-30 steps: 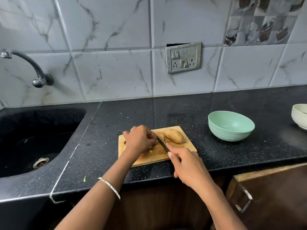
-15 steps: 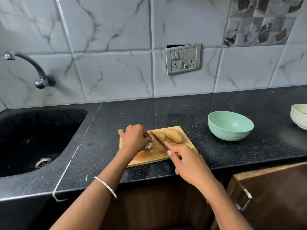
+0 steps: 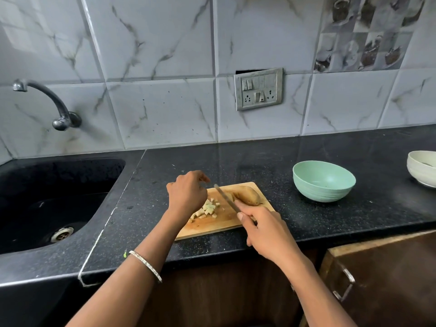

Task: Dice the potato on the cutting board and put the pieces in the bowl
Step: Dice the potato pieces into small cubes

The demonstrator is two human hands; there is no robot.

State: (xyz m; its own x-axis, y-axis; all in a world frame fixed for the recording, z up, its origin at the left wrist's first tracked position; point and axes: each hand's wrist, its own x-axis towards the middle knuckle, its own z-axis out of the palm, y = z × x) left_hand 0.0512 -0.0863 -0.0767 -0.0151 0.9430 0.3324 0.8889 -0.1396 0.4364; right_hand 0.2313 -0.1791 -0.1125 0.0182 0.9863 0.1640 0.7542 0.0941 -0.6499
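From the head view, the one I have, my left hand has lifted off the diced pieces it covered half a second ago, so the pale heap now shows in the open on the cutting board. Its fingers are loosely curled with nothing between them, hovering just above and left of the heap. I read this as one portion being fully cut and ready to move.

My right hand is wrapped tight around the handle of the knife, and the blade slants up and left across the board, its tip near the left hand's fingertips and raised clear of the dice. The blade lies between the heap and the uncut potato half, which rests skin-up at the board's far right corner, just beyond my right thumb.

The green bowl stands on the bench well to the right of the board, and I see nothing in it. So nothing is transferred yet, and a half remains to dice.
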